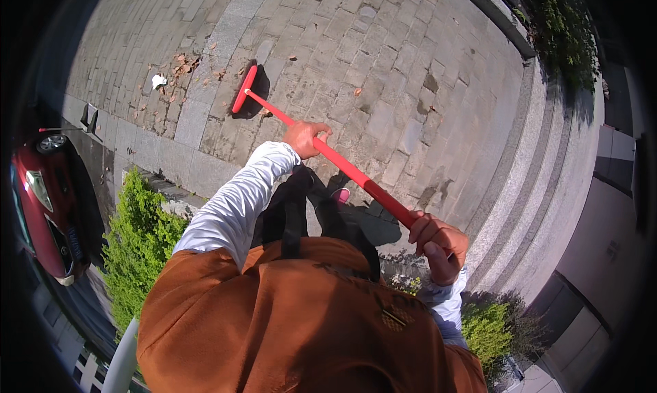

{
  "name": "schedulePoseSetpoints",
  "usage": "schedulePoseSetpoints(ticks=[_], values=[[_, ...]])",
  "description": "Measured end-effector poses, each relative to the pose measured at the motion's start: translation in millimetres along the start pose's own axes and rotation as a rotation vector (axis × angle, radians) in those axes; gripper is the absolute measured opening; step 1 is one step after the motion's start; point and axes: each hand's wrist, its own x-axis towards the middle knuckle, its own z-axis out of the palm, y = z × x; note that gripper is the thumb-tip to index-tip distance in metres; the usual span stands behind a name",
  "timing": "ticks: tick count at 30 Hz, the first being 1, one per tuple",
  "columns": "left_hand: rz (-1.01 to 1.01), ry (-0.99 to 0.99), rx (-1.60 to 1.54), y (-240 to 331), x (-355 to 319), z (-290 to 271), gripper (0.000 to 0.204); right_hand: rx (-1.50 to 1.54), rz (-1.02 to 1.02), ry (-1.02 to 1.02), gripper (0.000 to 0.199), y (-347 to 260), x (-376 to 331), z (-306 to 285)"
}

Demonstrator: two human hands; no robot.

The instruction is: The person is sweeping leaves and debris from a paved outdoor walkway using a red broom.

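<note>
Apparently held two-handed for leverage: red broom (pixel 344 165), head (pixel 244 90) out over paving (pixel 328 68) near dry leaves (pixel 183 66).
Left hand (pixel 305 138) closed round its shaft, likely steering; right hand (pixel 440 246) wrapped tight about the top end, likely steadying. Small lettering on left cuff (pixel 288 151), car plate (pixel 74 243); none visible on broom.

Grey block paving (pixel 328 57) carried dry brown leaves (pixel 183 68) — a loose cluster beside a white scrap (pixel 159 81), others scattered singly.
</note>
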Motion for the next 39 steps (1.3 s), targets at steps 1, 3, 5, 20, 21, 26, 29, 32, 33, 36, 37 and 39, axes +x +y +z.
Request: schedulePoseSetpoints(ticks=[1, 3, 5, 20, 21, 26, 29, 32, 33, 36, 37, 39], values=[[0.031, 0.022, 0.047, 5, 2, -2, 0.017, 0.045, 0.002, 0.044, 0.023, 8, -14, -11], [0.062, 0.009, 0.079, 35, 6, 4, 0.016, 0.143, -0.002, 0.161, 0.024, 5, -36, -35], [0.069, -0.045, 0.048, 97, 18, 26, 0.015, 0.115, -0.131, 0.233, 0.026, -24, -57, -70], [0.108, -0.350, 0.027, 138, 10, 158, 0.018, -0.045, -0.064, 0.270, 0.026, -5, -155, -143], [0.088, -0.391, 0.061, 133, 15, 142, 0.018, -0.008, -0.057, 0.300, 0.025, 3, -156, -147], [0.168, -0.245, 0.100, 205, 69, 142, 0.018, 0.028, -0.235, 0.497, 0.029, -35, -145, -189], [0.368, -0.358, -0.160, 275, 111, 162, 0.023, -0.233, -0.493, 0.431, 0.034, -104, -119, -210], [0.498, -0.553, -0.320, 270, 156, 169, 0.036, -0.412, -0.498, 0.329, 0.033, -123, -71, -207], [0.543, -0.555, -0.358, 260, 169, 171, 0.036, -0.447, -0.460, 0.352, 0.032, -116, -50, -199], [0.298, -0.493, -0.175, 208, 192, 128, 0.027, -0.187, -0.353, 0.511, 0.029, -70, -4, -188], [0.224, -0.469, -0.112, 177, 198, 114, 0.024, -0.122, -0.258, 0.488, 0.026, -49, 11, -183], [0.212, -0.337, -0.071, 93, 204, 95, 0.019, -0.020, -0.078, 0.417, 0.024, -11, 39, -169]])
